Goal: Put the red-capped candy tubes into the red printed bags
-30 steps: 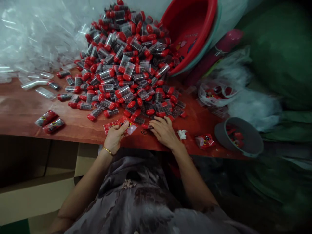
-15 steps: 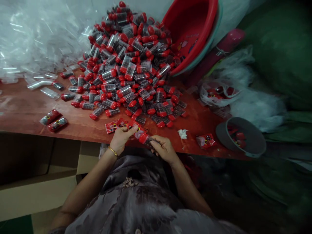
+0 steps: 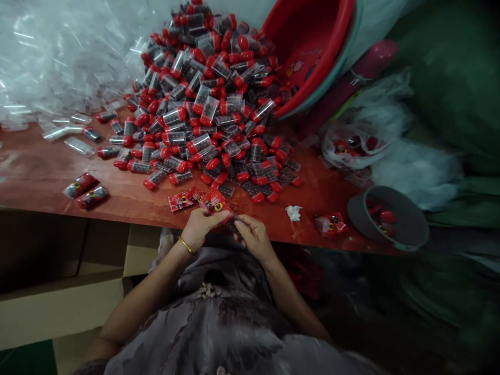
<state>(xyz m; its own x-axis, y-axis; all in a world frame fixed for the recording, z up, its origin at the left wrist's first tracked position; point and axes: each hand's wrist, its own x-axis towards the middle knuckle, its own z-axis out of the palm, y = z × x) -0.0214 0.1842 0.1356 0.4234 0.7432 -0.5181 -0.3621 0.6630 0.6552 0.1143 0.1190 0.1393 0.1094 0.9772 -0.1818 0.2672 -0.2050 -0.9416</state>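
Note:
My left hand [image 3: 198,227] pinches a red printed packet [image 3: 214,202] at the front edge of the table. The fingers of my right hand [image 3: 254,237] close on a clear container with dark contents [image 3: 231,224], which sits at the packet's near end, partly inside it as far as I can see. Its red cap is hidden. Flat red packets [image 3: 180,201] lie just beyond my left hand. Past them rises a large heap of clear, red-capped containers [image 3: 203,140]. Two filled packets [image 3: 92,197] rest on the left.
Empty clear sleeves [image 3: 80,147] pile up at the left. A red basin [image 3: 332,57] leans behind the heap. To the right are a white scrap [image 3: 292,212], another packet [image 3: 331,225], a grey bowl [image 3: 414,224] with red pieces and a plastic bag [image 3: 332,151]. Cardboard boxes [image 3: 58,307] stand below left.
The container has gone deeper into the packet, and its red cap has passed from sight. My right hand has moved left, closer to my left hand.

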